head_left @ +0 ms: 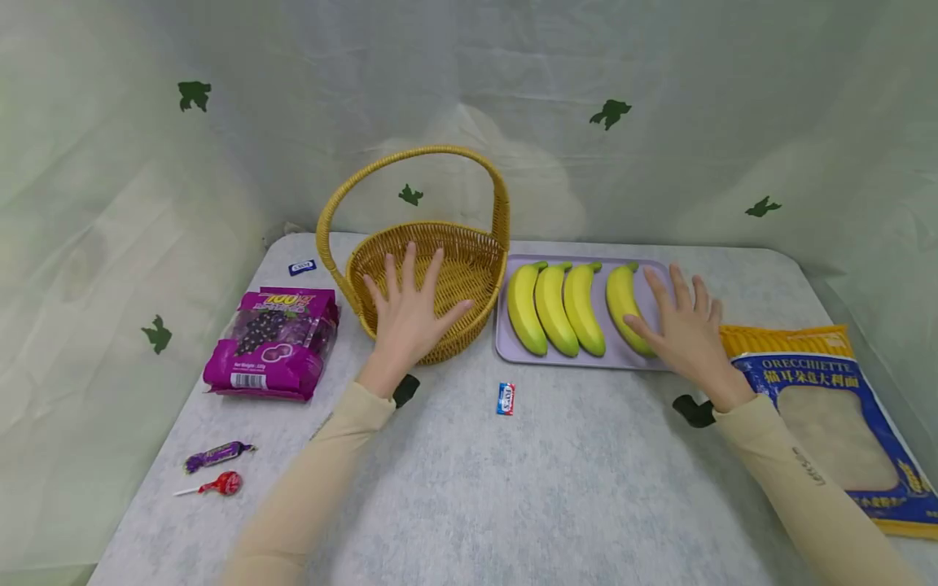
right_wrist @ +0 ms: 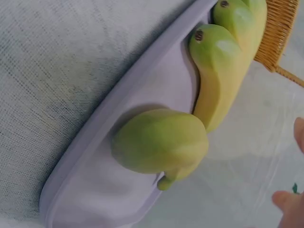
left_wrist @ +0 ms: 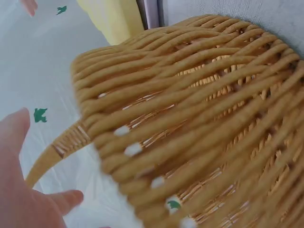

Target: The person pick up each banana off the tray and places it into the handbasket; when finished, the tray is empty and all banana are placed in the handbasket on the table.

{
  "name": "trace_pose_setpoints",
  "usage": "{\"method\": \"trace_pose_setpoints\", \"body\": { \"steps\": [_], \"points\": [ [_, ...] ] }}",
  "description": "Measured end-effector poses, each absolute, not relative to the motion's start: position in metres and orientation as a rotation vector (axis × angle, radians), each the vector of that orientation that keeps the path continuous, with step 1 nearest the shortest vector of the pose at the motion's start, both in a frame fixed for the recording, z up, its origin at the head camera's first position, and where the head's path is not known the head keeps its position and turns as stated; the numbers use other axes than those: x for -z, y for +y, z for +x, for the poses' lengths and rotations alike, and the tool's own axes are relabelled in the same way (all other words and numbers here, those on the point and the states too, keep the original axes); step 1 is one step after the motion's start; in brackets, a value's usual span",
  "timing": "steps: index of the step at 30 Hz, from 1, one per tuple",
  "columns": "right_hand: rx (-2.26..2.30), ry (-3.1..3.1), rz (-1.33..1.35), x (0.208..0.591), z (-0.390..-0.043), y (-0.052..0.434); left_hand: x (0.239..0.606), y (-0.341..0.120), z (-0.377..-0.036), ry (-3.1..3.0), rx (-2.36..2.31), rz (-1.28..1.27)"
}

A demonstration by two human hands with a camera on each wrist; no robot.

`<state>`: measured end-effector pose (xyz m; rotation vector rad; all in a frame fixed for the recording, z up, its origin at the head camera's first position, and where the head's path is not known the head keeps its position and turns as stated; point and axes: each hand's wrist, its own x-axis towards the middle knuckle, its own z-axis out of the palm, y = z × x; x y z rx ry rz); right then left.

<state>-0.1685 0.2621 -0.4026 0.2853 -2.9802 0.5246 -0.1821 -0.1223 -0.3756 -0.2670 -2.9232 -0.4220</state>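
Note:
My left hand (head_left: pixel 410 313), fingers spread, hovers over the front of a wicker basket (head_left: pixel 469 285) with a tall arched handle; no items show inside it. The left wrist view shows the woven side of the basket (left_wrist: pixel 190 104) close up, with the thumb and a finger apart from it. Over the right end of a lilac tray (head_left: pixel 586 360) my right hand (head_left: pixel 689 334) is spread as well, holding nothing. Several bananas lie on the tray. The rightmost banana (head_left: pixel 623 301) sits apart from the others and nearest that hand; in the right wrist view this banana (right_wrist: pixel 161 142) appears end-on.
A purple grape candy bag (head_left: pixel 278 342) stands left of the basket, a small blue wrapper (head_left: pixel 302 267) behind it. Nearer lie a purple wrapped candy (head_left: pixel 217 456) and a red lollipop (head_left: pixel 230 483). A small candy (head_left: pixel 506 399) lies mid-table, an orecchiette bag (head_left: pixel 828 415) far right.

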Motion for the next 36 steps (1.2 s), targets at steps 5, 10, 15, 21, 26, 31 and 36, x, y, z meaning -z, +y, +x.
{"method": "trace_pose_setpoints", "body": {
  "steps": [5,10,15,21,26,31,36],
  "points": [
    [-0.753,-2.875,0.426,0.402,-0.173,0.267,0.367,-0.132,-0.166,-2.879,0.521,-0.398],
    [-1.111,-2.801,0.526,0.401,-0.181,0.271,0.359,-0.148,-0.15,-2.713,0.772,-0.581],
    [-1.6,-2.754,0.499,0.398,-0.187,0.278,0.354,-0.171,-0.142,-2.329,1.137,-0.709],
    [-1.837,-2.791,0.355,0.396,-0.198,0.285,0.348,-0.198,-0.136,-1.924,1.512,-0.574],
    [-1.976,-2.781,0.387,0.399,-0.206,0.291,0.345,-0.209,-0.13,-1.879,1.634,-0.404],
    [-2.083,-2.812,0.363,0.402,-0.212,0.294,0.356,-0.217,-0.136,-1.935,1.757,-0.343],
    [-2.098,-2.927,0.308,0.403,-0.218,0.295,0.367,-0.222,-0.147,-1.996,1.81,-0.336]
  ]
}}
